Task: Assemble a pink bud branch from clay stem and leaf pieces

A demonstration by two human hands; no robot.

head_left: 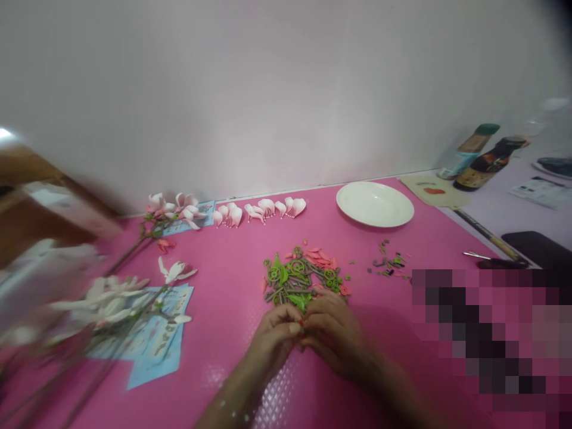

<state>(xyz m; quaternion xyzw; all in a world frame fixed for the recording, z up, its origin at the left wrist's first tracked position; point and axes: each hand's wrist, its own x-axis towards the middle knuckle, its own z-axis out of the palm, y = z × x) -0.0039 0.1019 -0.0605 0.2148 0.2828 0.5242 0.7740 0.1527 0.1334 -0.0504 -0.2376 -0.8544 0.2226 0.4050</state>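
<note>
- Pinching is how we have hold of the small red piece [301, 322]: our left grip [273, 332] is drawn in, thumb against fingers, and our right grip [334, 322] closes on it from the other side, with no clear gap in either.
- The piece sits between our meeting fingertips, just in front of the mixed pile [292, 279] on the pink surface [245, 250]; only a speck of it shows, so we cannot tell its full shape.
- We judge it very light and probably stiff plastic, smooth enough to slip or spring away if squeezed at an angle.
- We would take it by its edges with the pads of thumb and forefinger, pressing gently; any thin part may bend or snap.
- In the pile, the green leaves [298, 301] look thin and best lifted by the thicker end, while the brown stems [286, 292] seem easiest to take mid-length.
- Beyond, the pale petals [297, 207] look curved and light; we would hold them by the narrow base.
- To our right, the loose bits [397, 262] are tiny and call for fingertips alone.
</note>
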